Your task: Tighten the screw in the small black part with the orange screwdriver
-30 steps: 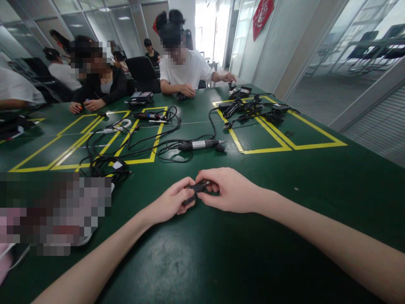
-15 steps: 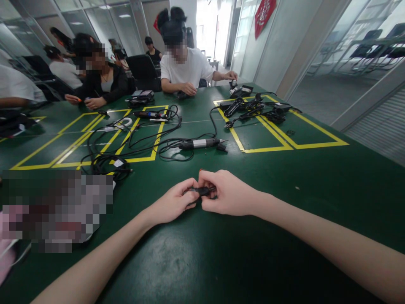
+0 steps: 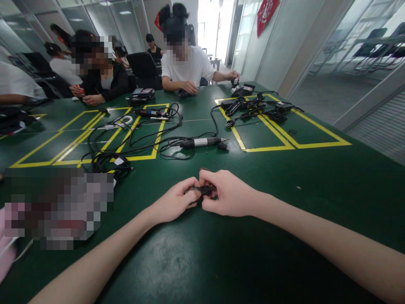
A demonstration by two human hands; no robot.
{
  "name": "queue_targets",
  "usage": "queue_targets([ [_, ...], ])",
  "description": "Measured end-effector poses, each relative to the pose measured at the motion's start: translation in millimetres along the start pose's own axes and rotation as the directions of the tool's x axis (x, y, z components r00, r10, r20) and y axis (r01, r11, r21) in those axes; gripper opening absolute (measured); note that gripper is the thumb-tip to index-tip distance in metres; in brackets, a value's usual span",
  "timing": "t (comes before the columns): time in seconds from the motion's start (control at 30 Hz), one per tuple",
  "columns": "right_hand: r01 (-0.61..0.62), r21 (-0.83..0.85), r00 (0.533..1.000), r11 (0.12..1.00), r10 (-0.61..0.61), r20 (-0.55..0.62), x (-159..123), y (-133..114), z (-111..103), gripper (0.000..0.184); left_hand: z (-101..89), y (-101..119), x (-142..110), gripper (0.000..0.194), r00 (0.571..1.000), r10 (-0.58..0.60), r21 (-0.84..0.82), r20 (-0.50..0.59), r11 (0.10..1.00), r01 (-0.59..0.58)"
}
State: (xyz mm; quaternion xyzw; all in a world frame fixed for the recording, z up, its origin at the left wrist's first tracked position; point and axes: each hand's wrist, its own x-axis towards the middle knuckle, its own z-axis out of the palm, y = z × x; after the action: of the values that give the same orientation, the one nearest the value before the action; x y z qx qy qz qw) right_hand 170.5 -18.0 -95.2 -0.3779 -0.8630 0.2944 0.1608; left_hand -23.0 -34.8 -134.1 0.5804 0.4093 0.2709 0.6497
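Note:
Low over the green table, my left hand [image 3: 179,198] pinches one end of a small black part [image 3: 205,191] between thumb and fingers. My right hand [image 3: 226,192] has its fingers closed around the other end, so the two hands meet at the part. Most of it is covered by my fingers, and its exact kind cannot be made out. Beyond my hands lies an electric screwdriver [image 3: 201,142] with a silver middle, its bit pointing right. A short black piece [image 3: 223,146] rests beside its tip.
Tangled black cables [image 3: 110,162] lie ahead on the left, with a second dark screwdriver [image 3: 150,112] farther back. Black parts and cords [image 3: 253,105] are heaped inside yellow tape [image 3: 268,149] on the right. A blurred-out item [image 3: 72,207] is at near left. Co-workers sit across the table.
My hands keep their grip on the small black part, with barely any movement. The view has shifted slightly. Across the table, the dark-sleeved co-worker's hands have moved a little.

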Motion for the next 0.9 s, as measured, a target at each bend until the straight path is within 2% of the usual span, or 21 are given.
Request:
queue_targets([
  [0.27, 0.063, -0.108, 0.995, 0.992, -0.071, -0.065, -1, 5, 5, 0.015, 0.2, 0, -2, 0.021, 0.998, 0.045, 0.06, -0.04, 0.997, -0.043],
  [0.43, 0.015, -0.116, 0.999, 0.993, -0.02, -0.042, 0, 5, 5, 0.016, 1.2, 2, -4, 0.022, 0.997, 0.052, 0.108, -0.053, 0.993, -0.046],
  [0.73, 0.025, -0.013, 1.0, 1.0, -0.024, 0.019, 1, 9, -5, 0.015, -0.7, 1, -2, 0.023, 0.996, 0.074, 0.093, -0.049, 0.993, -0.069],
  [0.9, 0.018, 0.009, 1.0, 1.0, -0.018, 0.02, 4, 18, -11, 0.028, -2.1, -3, -1, 0.021, 0.978, 0.15, 0.168, -0.147, 0.978, -0.125],
])
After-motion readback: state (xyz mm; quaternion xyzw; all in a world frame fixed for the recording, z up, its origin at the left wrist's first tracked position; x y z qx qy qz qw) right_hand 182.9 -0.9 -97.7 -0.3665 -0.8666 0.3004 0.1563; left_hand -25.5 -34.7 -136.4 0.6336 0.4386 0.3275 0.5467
